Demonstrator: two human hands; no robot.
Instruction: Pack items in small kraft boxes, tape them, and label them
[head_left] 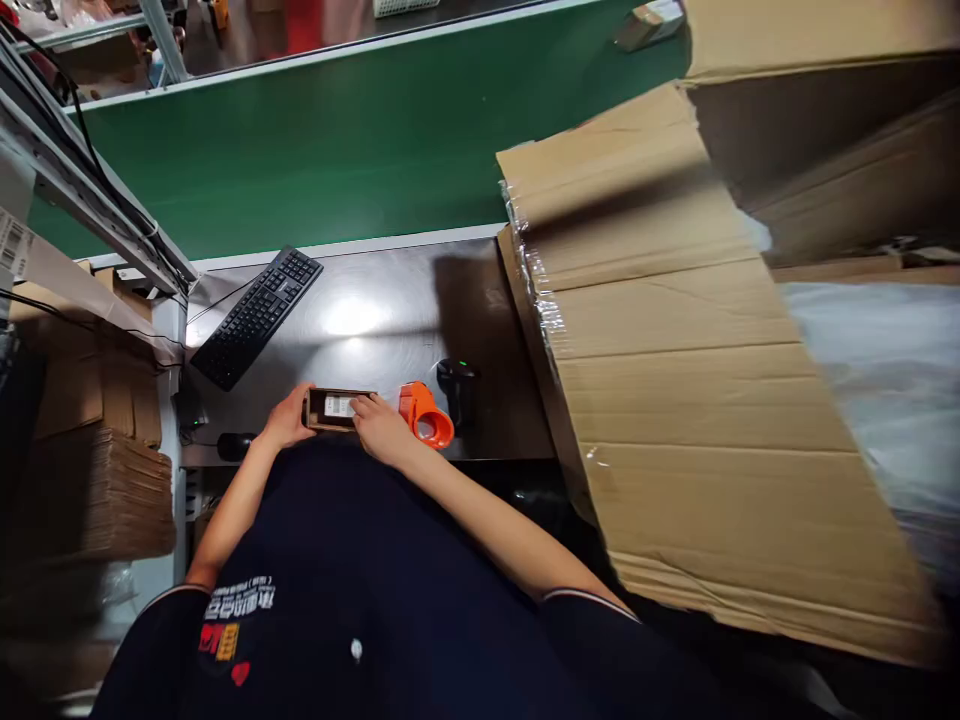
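Note:
A small open cardboard box point(316, 412) is held close to my body at the table's front edge. My left hand point(286, 420) is closed around its left end. At the right end my right hand point(384, 432) grips the box, its fingertips reaching over the rim beside a white label point(337, 406). The label is on a dark thing inside whose kind I cannot make out. Just right of my right hand lies an orange tape dispenser point(424, 415). Behind it stands a black device point(459, 390) with a green light, like a barcode scanner.
A black keyboard point(259, 315) lies at an angle on the metal table point(375, 265), with a black mouse point(235, 446) at the front left. A large open carton's flap point(675, 370) rises on the right. Flattened cardboard point(127, 490) is stacked at left, beside a metal frame point(112, 185).

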